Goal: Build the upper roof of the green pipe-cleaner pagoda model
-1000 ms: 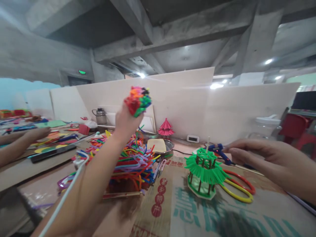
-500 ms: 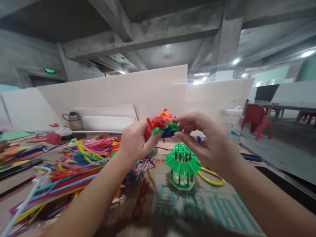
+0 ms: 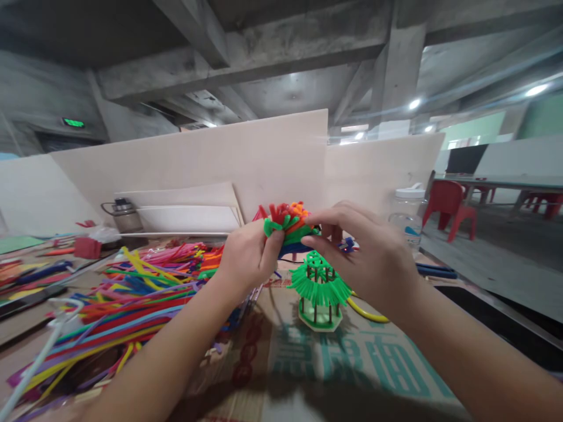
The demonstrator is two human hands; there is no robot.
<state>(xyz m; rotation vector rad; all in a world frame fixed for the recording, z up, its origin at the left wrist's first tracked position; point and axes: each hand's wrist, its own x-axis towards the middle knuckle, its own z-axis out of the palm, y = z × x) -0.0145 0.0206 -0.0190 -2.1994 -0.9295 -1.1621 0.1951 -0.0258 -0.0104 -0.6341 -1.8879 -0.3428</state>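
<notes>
Above the cardboard (image 3: 303, 357), gripped in the left hand (image 3: 248, 255): bunch of coloured fuzzy stems (image 3: 289, 224), partly hidden. With the right hand (image 3: 367, 246), curled and blurred at its other end, cannot tell whether pinching or merely touching. Just below, green tower model (image 3: 320, 290). Beside the right hand, blue object (image 3: 347, 244), half covered, hard to identify.

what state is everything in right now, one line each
left hand: closed around the bundle
bundle: gripped, raised
right hand: fingers curled at the bundle's end, grip unclear
green model: standing upright
loose stems: heaped, tangled
flask: upright, lid on
jar: upright, white lid on
green sign: lit
</notes>
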